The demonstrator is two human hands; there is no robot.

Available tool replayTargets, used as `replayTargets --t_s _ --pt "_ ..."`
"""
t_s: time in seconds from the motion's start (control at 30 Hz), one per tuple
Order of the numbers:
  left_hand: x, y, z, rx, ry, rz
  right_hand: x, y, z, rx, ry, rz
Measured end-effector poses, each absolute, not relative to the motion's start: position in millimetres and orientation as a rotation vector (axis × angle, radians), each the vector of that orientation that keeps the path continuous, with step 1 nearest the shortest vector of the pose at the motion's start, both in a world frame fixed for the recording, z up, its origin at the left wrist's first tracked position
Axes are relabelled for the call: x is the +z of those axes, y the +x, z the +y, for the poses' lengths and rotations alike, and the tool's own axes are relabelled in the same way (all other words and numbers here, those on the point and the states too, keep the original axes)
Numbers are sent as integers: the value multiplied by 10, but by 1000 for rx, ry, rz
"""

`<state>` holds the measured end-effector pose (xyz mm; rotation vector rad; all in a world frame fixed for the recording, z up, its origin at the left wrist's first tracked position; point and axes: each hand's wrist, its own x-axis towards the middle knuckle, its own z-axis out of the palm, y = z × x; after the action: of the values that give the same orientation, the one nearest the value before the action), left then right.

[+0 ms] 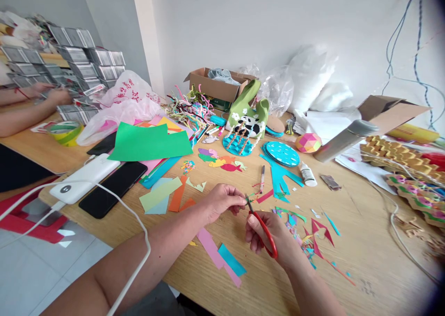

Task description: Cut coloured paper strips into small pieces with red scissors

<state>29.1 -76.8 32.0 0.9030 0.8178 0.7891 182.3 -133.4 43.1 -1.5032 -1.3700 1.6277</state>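
My right hand (266,235) is wrapped round red-handled scissors (267,237), their dark blades pointing up and left. The blade tips are at the fingertips of my left hand (227,200), which is closed in a pinch. Between its fingers is what looks like a narrow strip of green paper (251,200), mostly hidden. Just beyond the blades lie a red paper strip (265,196) and a pen (262,177). Several coloured paper fish (222,162) overlap farther back. Small paper scraps (295,225) are scattered right of the scissors.
Green paper sheets (149,142), a black phone (113,188) and a white power bank (85,179) lie left. A white cable (146,232) crosses over my left forearm. A glue bottle (308,174), steel flask (344,139) and egg cartons (399,156) stand right. Another person's hands (52,93) work far left.
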Motion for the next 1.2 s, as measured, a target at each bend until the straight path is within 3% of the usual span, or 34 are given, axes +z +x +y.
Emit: replayTargets --t_s 1.2 --pt "264 294 -745 838 898 768 403 1827 -1329 1616 -1519 -1326"
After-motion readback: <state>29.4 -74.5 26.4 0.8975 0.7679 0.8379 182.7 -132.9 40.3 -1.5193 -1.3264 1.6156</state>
